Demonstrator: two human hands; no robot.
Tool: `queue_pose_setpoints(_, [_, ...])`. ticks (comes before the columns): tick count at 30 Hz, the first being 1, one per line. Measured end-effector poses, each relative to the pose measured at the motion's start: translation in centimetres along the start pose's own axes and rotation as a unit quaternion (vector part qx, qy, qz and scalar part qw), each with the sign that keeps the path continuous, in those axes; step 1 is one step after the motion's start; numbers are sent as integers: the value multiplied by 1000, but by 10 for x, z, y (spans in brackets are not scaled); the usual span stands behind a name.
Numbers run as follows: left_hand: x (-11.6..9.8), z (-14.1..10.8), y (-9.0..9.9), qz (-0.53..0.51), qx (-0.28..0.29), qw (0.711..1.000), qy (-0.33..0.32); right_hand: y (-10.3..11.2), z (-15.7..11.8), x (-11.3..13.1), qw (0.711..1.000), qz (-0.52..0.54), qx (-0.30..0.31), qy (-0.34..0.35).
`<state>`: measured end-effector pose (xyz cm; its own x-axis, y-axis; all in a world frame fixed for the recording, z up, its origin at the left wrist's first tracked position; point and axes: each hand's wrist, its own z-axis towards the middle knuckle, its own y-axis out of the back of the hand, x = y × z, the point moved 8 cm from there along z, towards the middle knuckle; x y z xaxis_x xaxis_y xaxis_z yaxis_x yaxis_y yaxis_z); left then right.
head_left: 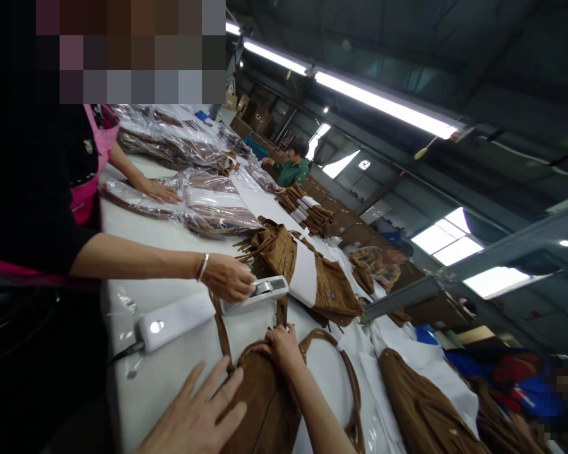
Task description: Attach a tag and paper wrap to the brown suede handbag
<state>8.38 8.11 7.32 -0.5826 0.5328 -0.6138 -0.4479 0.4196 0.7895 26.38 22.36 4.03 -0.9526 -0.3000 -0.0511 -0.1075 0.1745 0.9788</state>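
Note:
A brown handbag [260, 403] with long handles lies on the white table in front of me. My right hand [284, 350] is closed on the top of this bag, near an upright strap. My left hand [196, 410] is open with its fingers spread, at the left side of the bag; whether it touches the bag I cannot tell. Beyond my hands, a co-worker's hand [230, 277] reaches to a white tape dispenser [275, 287]. Left of the bag, a white elongated device [177, 321] with a black cable rests on the table.
A co-worker in a pink apron [106, 139] stands at the left, one hand on a plastic-wrapped brown bag [213, 202]. Another brown bag with a white paper band [305, 274] lies ahead. More brown bags [426, 403] and white sheets are at the right. Other people work farther off.

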Motion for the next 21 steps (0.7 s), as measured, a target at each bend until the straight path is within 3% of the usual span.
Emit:
queue_pose_setpoints(2, [-24, 12, 2, 36, 79, 994, -70, 6, -6, 5, 1000, 2, -4, 6])
queue_pose_setpoints(5, [-28, 17, -10, 69, 159, 984, -27, 22, -14, 12, 1000, 17, -10, 19])
queue_pose_setpoints(12, [-28, -3, -18, 73, 214, 974, 16, 76, 7, 41, 992, 120, -45, -4])
queue_pose_setpoints(15, [-23, -5, -27, 82, 208, 975, 16, 116, 21, 57, 976, 196, -95, -1])
queue_pose_setpoints(17, [-18, -3, -31, 69, 175, 982, -5, 150, 18, 56, 949, 259, -179, -25])
queue_pose_setpoints(19, [-11, 1, -31, 14, 142, 989, -34, 175, -1, 48, 914, 305, -258, -70])
queue_pose_setpoints(21, [-2, 5, -26, -59, 122, 990, -49, 180, -31, 49, 897, 326, -281, -99])
